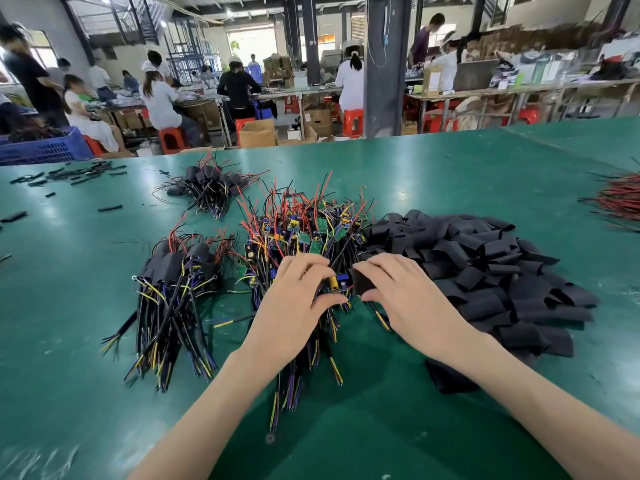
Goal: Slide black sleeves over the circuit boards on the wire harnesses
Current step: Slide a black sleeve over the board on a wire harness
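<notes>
Green worktable (pixel 450 161) — crowded workshop behind, red stools (pixel 353 121).

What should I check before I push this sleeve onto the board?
1. Left hand grips the circuit board: ok.
2. Right hand holds a single black sleeve: ok.
3. Sleeve lined up beside the board: ok, the two sit edge to edge.
4. Sleeve mouth open towards the board: cannot tell, the fingers hide it.
5. Board covered: not ok, its yellow part is still bare.
6. This board's wires free of the harness pile: cannot tell, they run into the tangle.
</notes>
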